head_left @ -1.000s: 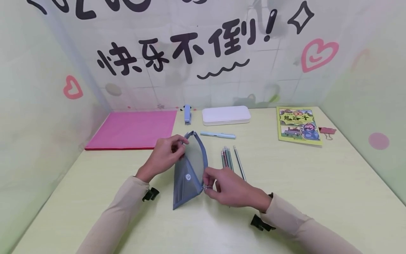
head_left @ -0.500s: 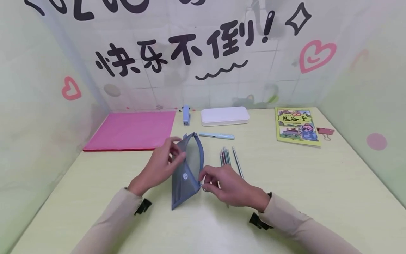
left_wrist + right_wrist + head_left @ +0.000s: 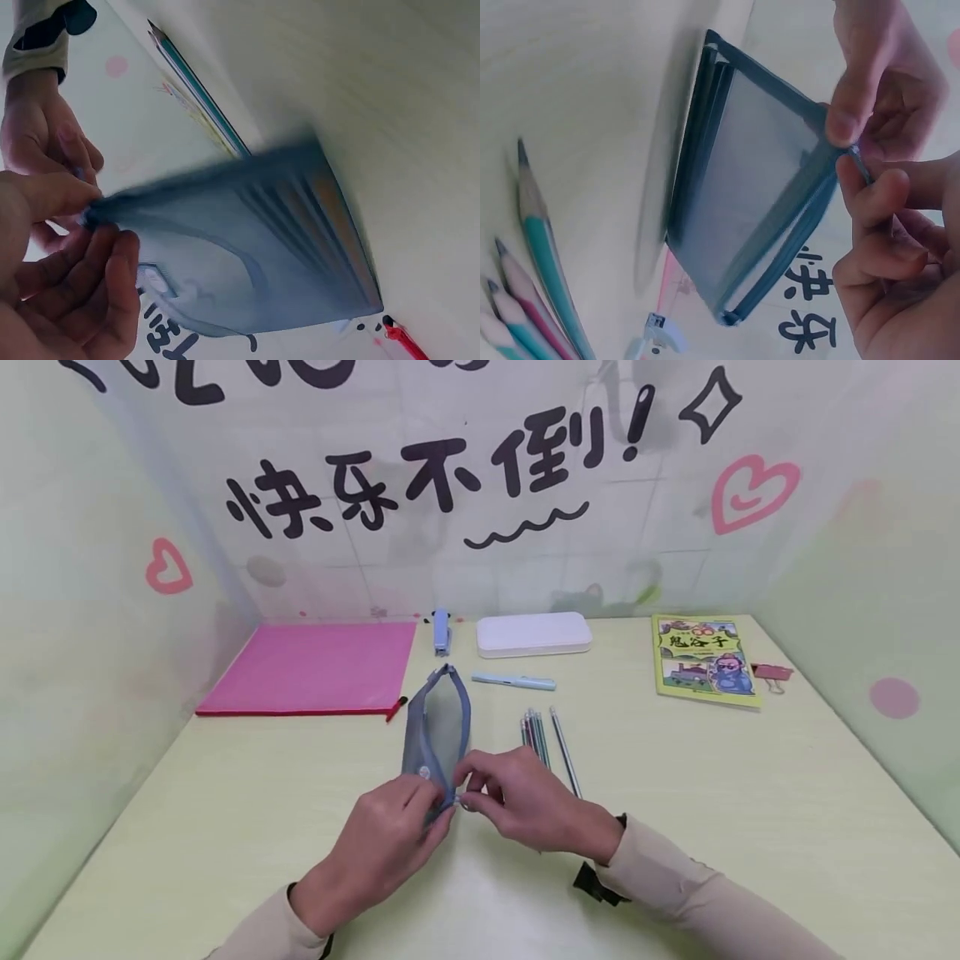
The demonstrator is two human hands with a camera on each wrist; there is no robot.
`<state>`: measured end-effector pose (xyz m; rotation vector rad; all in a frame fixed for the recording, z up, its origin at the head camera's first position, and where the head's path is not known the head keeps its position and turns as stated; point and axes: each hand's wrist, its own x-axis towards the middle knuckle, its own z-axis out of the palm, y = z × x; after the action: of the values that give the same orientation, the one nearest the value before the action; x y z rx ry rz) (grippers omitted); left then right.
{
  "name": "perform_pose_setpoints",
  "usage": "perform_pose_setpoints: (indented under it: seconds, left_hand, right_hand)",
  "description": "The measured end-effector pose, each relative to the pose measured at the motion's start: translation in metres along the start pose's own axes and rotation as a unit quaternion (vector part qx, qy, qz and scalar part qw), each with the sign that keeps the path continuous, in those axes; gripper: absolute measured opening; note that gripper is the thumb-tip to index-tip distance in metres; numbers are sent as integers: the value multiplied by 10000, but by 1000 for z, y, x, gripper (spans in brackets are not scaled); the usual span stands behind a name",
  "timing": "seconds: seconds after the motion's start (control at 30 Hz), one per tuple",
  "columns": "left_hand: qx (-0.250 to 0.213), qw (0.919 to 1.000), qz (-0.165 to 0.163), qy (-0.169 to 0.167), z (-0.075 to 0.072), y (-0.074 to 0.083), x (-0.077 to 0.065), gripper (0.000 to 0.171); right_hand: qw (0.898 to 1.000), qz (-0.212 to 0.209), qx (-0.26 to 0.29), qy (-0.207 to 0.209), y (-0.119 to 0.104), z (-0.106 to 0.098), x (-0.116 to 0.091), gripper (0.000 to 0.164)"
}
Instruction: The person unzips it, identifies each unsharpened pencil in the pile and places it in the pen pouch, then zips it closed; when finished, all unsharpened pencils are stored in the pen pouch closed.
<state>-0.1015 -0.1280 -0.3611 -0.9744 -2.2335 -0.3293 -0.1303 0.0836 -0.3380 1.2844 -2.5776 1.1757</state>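
A blue-grey mesh zip pouch (image 3: 414, 739) stands on edge on the table, its zipped mouth gaping upward. My left hand (image 3: 386, 835) pinches the pouch's near corner between thumb and fingers. Beside it, my right hand (image 3: 525, 793) pinches the zipper pull at the same end of the mouth. Through the mesh, long thin pencil-like things (image 3: 300, 217) show along the pouch's bottom in the left wrist view. Several pencils (image 3: 534, 731) lie bunched just right of the pouch, partly hidden by my right hand. A single pencil (image 3: 566, 752) lies a little apart from them.
Behind the pouch lie a light blue pen (image 3: 513, 681), a blue stapler (image 3: 442, 633) and a white case (image 3: 534, 635). A pink zip folder (image 3: 315, 668) is at back left. A yellow-green book (image 3: 705, 662) and a pink binder clip (image 3: 772, 672) lie at back right.
My left hand has let go of the pouch's far upper part, come back toward me and taken its near corner. My right hand stays at the zipper pull, shifting slightly left with the pouch.
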Motion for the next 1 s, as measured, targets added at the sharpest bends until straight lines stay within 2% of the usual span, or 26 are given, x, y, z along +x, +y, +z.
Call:
perform_pose_setpoints:
  seconds: [0.1, 0.23, 0.33, 0.37, 0.5, 0.7, 0.83, 0.93, 1.0]
  left_hand:
    - [149, 9997, 159, 149, -2, 5, -2, 27]
    - [217, 9994, 197, 198, -9, 10, -5, 22]
    - [221, 9994, 191, 188, -16, 11, -9, 7]
    - [219, 9994, 198, 199, -19, 12, -11, 12]
    - [302, 9988, 276, 271, -25, 13, -19, 36]
    - [580, 9964, 456, 423, -26, 11, -26, 36]
    - [713, 9961, 384, 345, -28, 7, -32, 38]
    - [917, 9954, 237, 141, -32, 2, -37, 37]
    - [1091, 9939, 132, -118, -34, -2, -39, 29]
  right_hand:
    - [9959, -457, -764, 176, 1, 0, 1, 8]
    - [9804, -1074, -1571, 512, 7, 1, 5, 9]
    - [9733, -1201, -1840, 669, 12, 0, 10, 10]
    - [9720, -1187, -1898, 711, 15, 0, 12, 10]
    - [9642, -1072, -2230, 959, 28, -5, 20, 11]
    - [9551, -736, -2571, 1278, 51, -18, 26, 11]
    - [9610, -292, -2346, 1434, 63, -30, 27, 9]
    - [9702, 162, -1851, 1555, 72, -40, 25, 8]
    - [9766, 540, -1378, 1562, 77, -47, 22, 9]
